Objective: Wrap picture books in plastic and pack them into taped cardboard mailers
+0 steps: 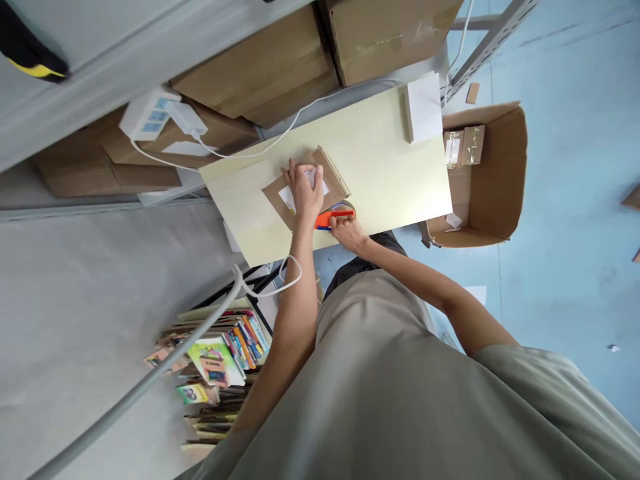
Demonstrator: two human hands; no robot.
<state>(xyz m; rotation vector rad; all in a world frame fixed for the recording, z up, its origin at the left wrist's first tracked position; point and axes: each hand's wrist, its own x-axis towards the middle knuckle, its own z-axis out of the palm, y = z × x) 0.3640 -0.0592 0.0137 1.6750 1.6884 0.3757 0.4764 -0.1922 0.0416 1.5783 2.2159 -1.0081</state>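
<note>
A flat brown cardboard mailer box [325, 175] with a white label lies on a pale yellow table [380, 153]. My left hand [304, 190] rests flat on top of it, fingers spread, pressing it down. My right hand [347, 231] grips an orange tape dispenser [334, 218] with a roll of clear tape, at the box's near edge by the table's front. The dispenser touches or nearly touches the box.
A white stack of paper or a pad [424, 107] sits at the table's far right. An open cardboard carton [487, 177] with small packed items stands on the blue floor to the right. Large brown boxes [270, 67], a white power strip [147, 115] and books [220, 353] lie around.
</note>
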